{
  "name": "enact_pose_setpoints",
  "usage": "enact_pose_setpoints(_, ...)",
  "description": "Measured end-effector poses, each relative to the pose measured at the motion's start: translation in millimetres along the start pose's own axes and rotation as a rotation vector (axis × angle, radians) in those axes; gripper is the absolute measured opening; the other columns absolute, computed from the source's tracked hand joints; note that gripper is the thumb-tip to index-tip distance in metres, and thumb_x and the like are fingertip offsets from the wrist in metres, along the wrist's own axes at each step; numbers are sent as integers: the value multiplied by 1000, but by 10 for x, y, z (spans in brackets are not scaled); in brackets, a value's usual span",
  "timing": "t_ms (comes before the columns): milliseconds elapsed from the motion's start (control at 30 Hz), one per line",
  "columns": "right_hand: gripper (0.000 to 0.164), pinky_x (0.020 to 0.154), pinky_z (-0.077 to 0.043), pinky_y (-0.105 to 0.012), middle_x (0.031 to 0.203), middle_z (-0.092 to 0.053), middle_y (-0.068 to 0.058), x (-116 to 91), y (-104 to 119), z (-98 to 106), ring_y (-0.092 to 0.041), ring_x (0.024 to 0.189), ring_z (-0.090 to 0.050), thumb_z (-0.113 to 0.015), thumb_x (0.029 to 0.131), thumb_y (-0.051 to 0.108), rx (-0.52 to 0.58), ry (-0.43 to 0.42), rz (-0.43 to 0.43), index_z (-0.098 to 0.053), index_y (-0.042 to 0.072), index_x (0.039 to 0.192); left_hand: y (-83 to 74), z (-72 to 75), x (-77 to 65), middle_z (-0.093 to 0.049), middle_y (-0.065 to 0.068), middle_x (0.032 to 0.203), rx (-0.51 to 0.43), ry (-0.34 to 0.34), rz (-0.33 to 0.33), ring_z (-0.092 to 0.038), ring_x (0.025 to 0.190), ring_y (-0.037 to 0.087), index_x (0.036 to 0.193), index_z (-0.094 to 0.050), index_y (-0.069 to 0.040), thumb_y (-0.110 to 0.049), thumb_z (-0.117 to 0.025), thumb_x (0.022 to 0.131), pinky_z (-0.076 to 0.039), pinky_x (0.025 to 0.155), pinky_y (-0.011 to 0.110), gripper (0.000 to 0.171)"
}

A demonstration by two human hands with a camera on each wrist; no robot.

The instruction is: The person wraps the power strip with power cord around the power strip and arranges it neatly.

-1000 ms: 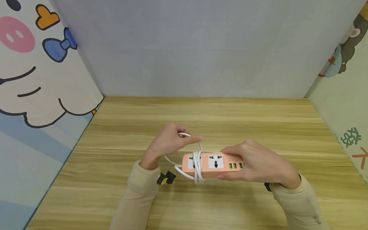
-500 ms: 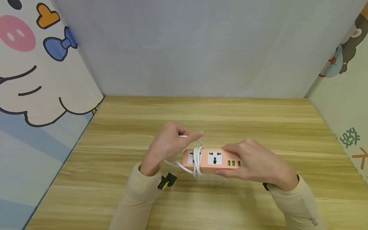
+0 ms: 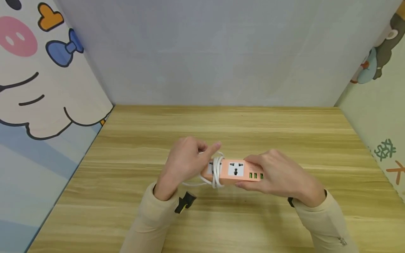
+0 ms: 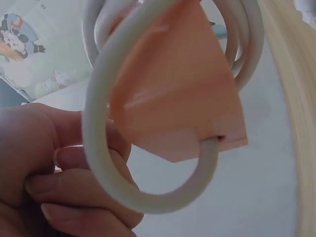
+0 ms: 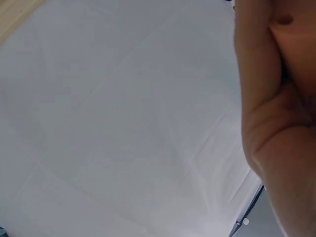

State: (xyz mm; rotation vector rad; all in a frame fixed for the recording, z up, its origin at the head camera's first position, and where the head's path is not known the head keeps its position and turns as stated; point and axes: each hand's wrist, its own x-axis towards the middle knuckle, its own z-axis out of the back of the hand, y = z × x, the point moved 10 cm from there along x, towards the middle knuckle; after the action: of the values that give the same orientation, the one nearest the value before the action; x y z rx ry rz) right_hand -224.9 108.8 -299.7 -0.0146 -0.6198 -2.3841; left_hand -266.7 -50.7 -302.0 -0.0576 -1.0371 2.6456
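Observation:
An orange-pink power strip [image 3: 232,170] with white sockets and green USB ports is held above the table, its right end gripped by my right hand [image 3: 278,174]. White cord [image 3: 217,172] is wound several times round the strip's left part. At the strip's left end, my left hand [image 3: 186,160] pinches a free stretch of that cord, its fingers curled and thumb raised. In the left wrist view the cord [image 4: 98,143] leaves a hole in the end of the strip [image 4: 177,94] and loops beside the curled left fingers [image 4: 89,187]. The right wrist view shows only part of the right hand [image 5: 276,98].
Beneath the hands lies a wood-grain table [image 3: 240,130]. A pale grey wall [image 3: 221,52] closes off its back, with cartoon-printed panels [image 3: 53,105] at the left and right sides. Black wrist straps sit at both cuffs.
The power strip has tilted and risen slightly in the right hand. My left hand has turned and dropped closer to the strip's left end, now covering part of it.

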Motion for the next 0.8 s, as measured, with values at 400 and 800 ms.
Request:
enact_pose_setpoints(400, 34, 47, -36, -18, 58, -48, 16, 15, -74, -12, 5, 47, -39, -81, 83, 48, -22, 0, -38, -63, 19, 80, -94, -3, -62, -27, -9, 48, 20, -16, -6, -26, 45, 9, 53, -50, -18, -41, -57, 103, -21, 44, 24, 56)
enact_pose_setpoints(800, 34, 48, -36, -18, 60, -50, 14, 20, -128, 17, 4, 48, -40, -81, 83, 47, -29, -9, -54, -66, 17, 86, -149, -29, -109, -57, -11, 50, -1, 10, -9, -28, 40, 8, 70, -74, -18, -37, -58, 103, -21, 41, 24, 41)
